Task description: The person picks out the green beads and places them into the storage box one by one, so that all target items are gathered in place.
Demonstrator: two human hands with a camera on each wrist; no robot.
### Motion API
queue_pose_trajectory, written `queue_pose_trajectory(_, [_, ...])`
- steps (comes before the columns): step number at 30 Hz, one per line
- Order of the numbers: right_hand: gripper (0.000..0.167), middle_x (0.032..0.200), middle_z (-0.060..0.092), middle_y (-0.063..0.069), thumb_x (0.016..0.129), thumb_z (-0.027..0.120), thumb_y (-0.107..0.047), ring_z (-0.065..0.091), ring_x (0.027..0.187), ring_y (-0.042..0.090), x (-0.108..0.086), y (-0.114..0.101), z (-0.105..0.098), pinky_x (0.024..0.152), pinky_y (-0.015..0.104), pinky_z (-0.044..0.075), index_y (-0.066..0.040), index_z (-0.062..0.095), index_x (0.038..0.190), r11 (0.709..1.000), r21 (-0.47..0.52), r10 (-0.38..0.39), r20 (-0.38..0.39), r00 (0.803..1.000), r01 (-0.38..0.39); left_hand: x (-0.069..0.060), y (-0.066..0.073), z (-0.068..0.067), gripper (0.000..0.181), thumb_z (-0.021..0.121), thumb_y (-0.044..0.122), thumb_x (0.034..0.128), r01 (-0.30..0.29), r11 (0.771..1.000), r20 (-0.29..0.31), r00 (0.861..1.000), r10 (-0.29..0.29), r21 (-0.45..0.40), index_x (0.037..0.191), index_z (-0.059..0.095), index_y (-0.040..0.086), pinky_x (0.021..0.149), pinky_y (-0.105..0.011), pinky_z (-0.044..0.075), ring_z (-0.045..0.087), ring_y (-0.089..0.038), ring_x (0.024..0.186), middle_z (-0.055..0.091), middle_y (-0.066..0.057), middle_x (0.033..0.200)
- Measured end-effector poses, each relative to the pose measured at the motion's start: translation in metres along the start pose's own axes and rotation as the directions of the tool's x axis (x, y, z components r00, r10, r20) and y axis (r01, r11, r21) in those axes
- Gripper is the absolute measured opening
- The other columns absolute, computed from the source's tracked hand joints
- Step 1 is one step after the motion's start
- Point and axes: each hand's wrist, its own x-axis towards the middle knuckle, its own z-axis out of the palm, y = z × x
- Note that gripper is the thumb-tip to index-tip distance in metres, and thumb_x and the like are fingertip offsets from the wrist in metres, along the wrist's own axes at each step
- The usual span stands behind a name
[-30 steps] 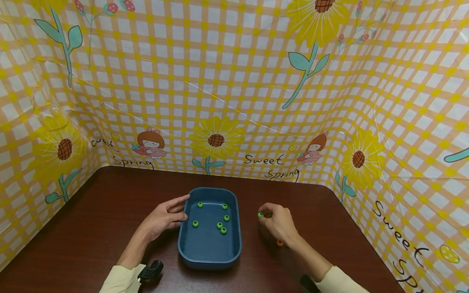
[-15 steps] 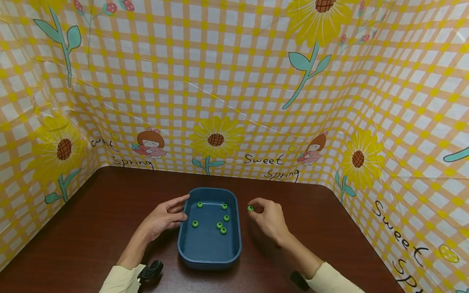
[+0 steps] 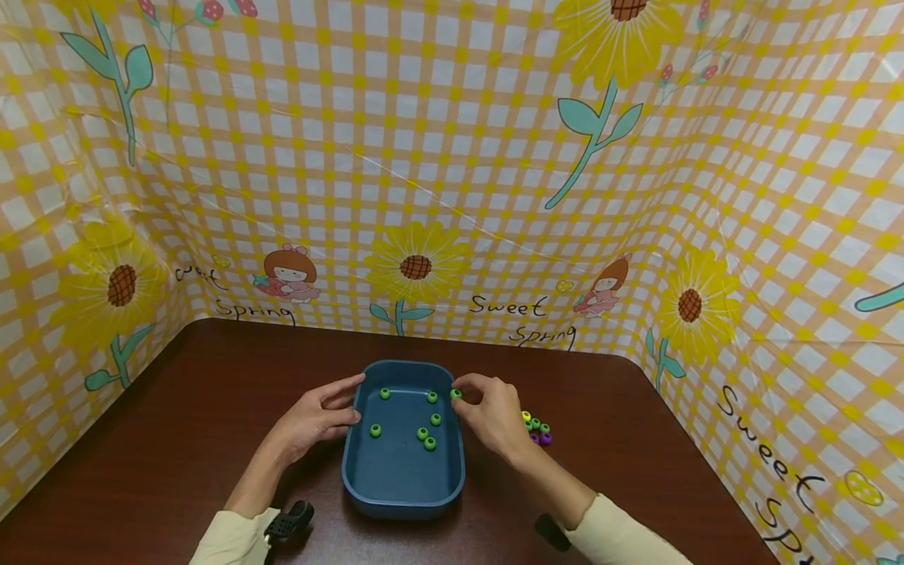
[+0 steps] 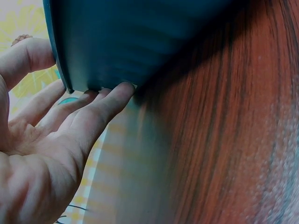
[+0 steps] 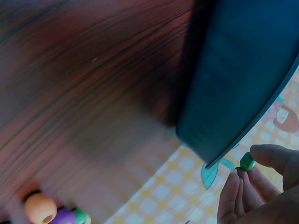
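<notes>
My right hand [image 3: 494, 416] pinches a green bead [image 3: 456, 394] between thumb and fingers, at the right rim of a blue rectangular bin [image 3: 404, 510]. In the right wrist view the pinched bead [image 5: 246, 162] shows beside the bin's upper edge. Several green beads [image 3: 430, 444] lie scattered on the bin's floor. My left hand [image 3: 314, 420] rests against the bin's left side with extended fingers. Seen from the left wrist, those fingers [image 4: 110, 105] touch the outer wall, one digit up at the rim.
Right of the bin, partly behind my right hand, a small group of beads lies on the dark wooden table [image 3: 247, 377]: a yellow bead [image 3: 526, 417], green ones and purple ones [image 3: 545, 439]. The right wrist view adds an orange bead [image 5: 39, 208]. A checked cloth [image 3: 318, 180] surrounds the table.
My right hand has carried the green bead leftward from the table to the bin's right rim, uncovering the bead group behind it. My left hand and the bin stay put.
</notes>
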Motion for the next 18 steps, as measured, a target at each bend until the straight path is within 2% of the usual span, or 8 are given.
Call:
queue_pose_trajectory(3, [0.017,0.09,0.077,0.003,0.085,0.078,-0.01,0.07,0.077,0.016,0.0,-0.005,0.006,0.063,0.026,0.054,-0.01,0.079,0.102,1.0,0.002,-0.011,0.006,1.0,0.011,0.0,0.0,0.001,0.066,0.063,0.003,0.0977,0.004,1.0,-0.003,1.0,-0.004,-0.001,0.158,0.037,0.009,0.096,-0.046,0.056,0.052,-0.043,0.136,0.039,-0.025,0.158])
queue_pose_trajectory(6, [0.017,0.091,0.078,0.005,0.085,0.078,-0.008,0.069,0.077,0.018,0.0,-0.009,0.013,0.06,0.025,0.053,-0.008,0.078,0.102,1.0,0.009,-0.019,0.022,1.0,0.019,0.0,0.001,0.001,0.066,0.063,0.003,0.0976,0.003,1.0,-0.004,1.0,-0.003,0.002,0.158,0.037,0.009,0.096,-0.045,0.056,0.051,-0.044,0.136,0.039,-0.026,0.158])
queue_pose_trajectory(18, [0.014,0.095,0.076,0.009,0.088,0.076,-0.01,0.062,0.069,0.01,-0.001,-0.022,0.032,0.055,0.022,0.05,-0.01,0.077,0.101,0.999,0.019,-0.04,0.101,0.994,0.039,0.0,0.002,0.002,0.066,0.063,0.002,0.0965,0.005,1.0,-0.021,1.0,-0.005,0.005,0.157,0.038,0.008,0.095,-0.045,0.057,0.054,-0.044,0.133,0.041,-0.026,0.157])
